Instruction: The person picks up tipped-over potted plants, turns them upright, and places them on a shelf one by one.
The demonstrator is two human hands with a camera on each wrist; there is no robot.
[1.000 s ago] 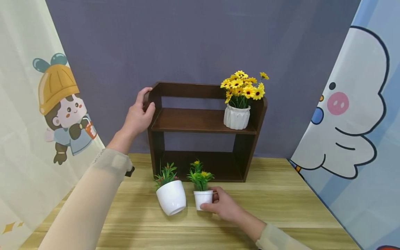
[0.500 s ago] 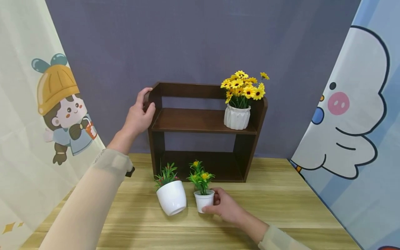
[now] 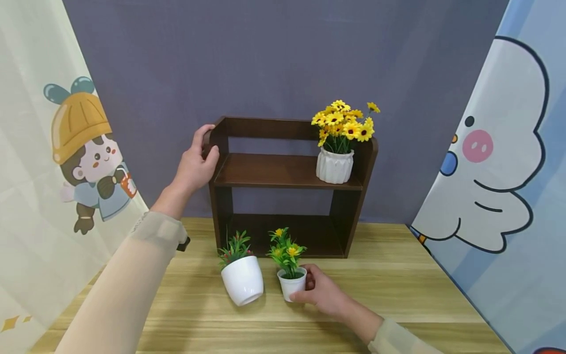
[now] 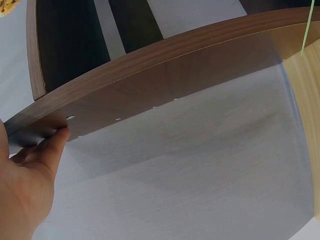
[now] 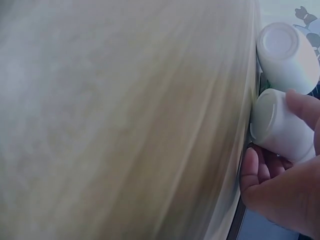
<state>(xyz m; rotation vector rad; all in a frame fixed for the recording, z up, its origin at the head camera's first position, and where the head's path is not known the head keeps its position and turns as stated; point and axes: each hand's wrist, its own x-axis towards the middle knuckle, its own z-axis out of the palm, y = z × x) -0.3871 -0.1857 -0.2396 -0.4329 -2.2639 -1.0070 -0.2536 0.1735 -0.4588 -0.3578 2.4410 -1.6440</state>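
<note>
Right hand (image 3: pixel 323 294) pinches small pot (image 3: pixel 292 284), left hand (image 3: pixel 194 164) grips shelf (image 3: pixel 283 169); tilted big pot (image 3: pixel 242 279) just left risks a knock.

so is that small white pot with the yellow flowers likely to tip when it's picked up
Probably a little. The small white pot is narrow and tapers toward its base, with its yellow-flowered plant rising well above the rim, so it looks top-heavy. It seems light: the right hand holds it with fingertips. Its smooth sides may slip.
</note>
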